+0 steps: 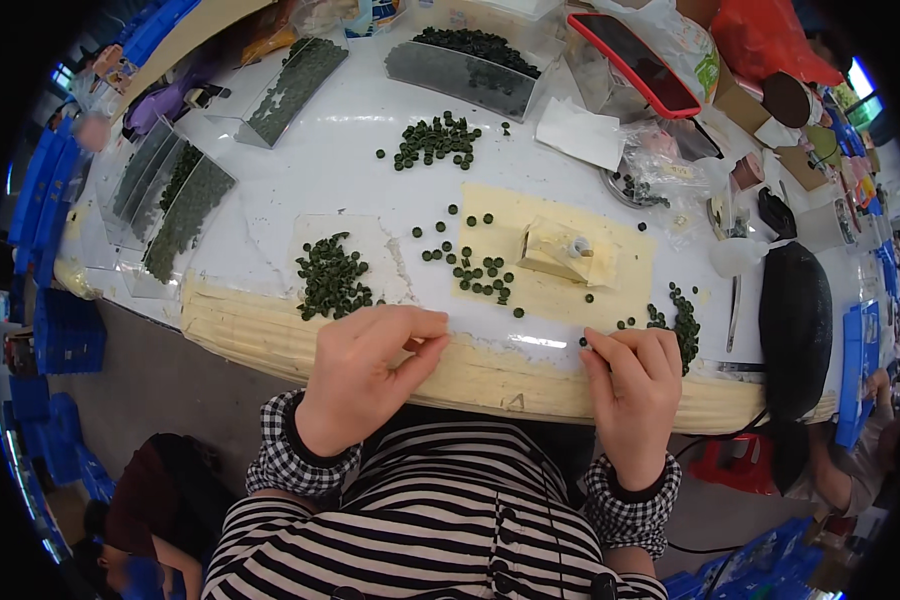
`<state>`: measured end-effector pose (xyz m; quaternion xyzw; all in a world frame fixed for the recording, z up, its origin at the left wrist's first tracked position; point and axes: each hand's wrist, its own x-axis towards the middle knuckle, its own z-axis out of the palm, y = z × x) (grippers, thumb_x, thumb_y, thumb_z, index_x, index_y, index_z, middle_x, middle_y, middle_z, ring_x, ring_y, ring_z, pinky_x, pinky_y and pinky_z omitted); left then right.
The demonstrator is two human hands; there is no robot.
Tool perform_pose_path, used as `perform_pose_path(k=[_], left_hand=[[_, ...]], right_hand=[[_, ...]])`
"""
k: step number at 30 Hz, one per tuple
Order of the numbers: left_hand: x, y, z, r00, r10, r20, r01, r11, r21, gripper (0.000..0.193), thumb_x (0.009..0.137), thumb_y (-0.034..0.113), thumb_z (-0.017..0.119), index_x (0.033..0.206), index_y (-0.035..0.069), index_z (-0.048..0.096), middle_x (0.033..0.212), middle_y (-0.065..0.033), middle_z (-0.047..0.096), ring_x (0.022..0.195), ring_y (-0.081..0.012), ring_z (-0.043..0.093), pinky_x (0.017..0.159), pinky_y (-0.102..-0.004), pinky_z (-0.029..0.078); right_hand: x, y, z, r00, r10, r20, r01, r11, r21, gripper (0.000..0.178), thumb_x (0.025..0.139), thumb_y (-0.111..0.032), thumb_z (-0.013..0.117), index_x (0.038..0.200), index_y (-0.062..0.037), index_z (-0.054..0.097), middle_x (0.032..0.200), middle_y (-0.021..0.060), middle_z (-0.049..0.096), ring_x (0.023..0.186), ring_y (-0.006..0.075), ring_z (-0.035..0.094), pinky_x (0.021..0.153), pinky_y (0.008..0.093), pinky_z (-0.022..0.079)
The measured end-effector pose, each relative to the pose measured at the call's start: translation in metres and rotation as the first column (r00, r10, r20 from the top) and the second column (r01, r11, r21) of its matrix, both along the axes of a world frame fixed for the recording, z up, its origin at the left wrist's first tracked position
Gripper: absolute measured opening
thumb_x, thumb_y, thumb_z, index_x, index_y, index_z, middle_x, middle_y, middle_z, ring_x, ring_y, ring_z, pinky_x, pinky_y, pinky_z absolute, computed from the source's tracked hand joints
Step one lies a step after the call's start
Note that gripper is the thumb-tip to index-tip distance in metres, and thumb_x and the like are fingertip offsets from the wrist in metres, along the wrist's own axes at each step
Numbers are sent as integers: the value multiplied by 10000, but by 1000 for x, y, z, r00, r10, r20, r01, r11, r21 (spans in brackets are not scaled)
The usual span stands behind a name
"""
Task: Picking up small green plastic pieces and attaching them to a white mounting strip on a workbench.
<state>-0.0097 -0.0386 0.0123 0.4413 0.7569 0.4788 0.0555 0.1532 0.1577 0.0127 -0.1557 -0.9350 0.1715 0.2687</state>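
Note:
My left hand (365,375) is above the table's front edge, thumb and index finger brought together. Whatever sits between those fingertips, if anything, is too small to make out. Beside it lies a heap of small dark green curved pieces (332,278). My right hand (635,385) pinches a small dark green round piece (584,342) between thumb and finger. Right of that hand is a pile of similar round pieces (686,330). Between and beyond the hands, loose round pieces (485,270) lie scattered around a yellow-taped block (560,252) with a small metal post, on a cream sheet (490,215).
Clear-walled trays of dark green pieces (465,72) stand at the back and left. A red-cased phone (638,66) leans at the back right, near a white tissue (580,133). Tweezers (734,313) and a black padded object (796,330) are at the right. Yellow padding lines the front edge (250,325).

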Motion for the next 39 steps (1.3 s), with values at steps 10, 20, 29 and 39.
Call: perform_pose_path(k=[10,20,29,39], left_hand=[[13,32,-9,920,-382,-88,380,924,-39,178,814,90,721,971,37,655,962,-89,673,858,-258,638,746,-344,529],[0,42,-14,944,-254,-212,248,967,-56,151,804,33,672,931,2,597,1102,-140,629,1079,-313,573,892,-380,497],[0,33,-2,934,-226,277,187,969,161,228,875,19,649,1103,9,650,988,-125,663,879,-202,653,772,-287,544],[17,51,-16,117,-474,873,-53,875,482,281,987,69,537,1250,-23,571,1116,-145,666,1030,-170,658,913,-263,544]], right_hand=[[-8,-1,-11,1000,6,3,-6,997,76,144,755,-57,742,887,-60,684,820,42,599,826,253,539,762,373,423],[-7,-2,-17,1000,10,-28,-9,999,47,143,760,-52,739,892,-59,684,820,43,598,824,252,542,762,369,423],[-6,-9,-14,981,24,-194,-72,968,-241,163,781,43,705,934,-7,679,835,99,663,701,239,600,650,315,469],[-14,-18,1,936,-103,-336,-303,251,-919,178,890,78,613,1061,73,660,970,135,693,882,173,679,808,274,548]])
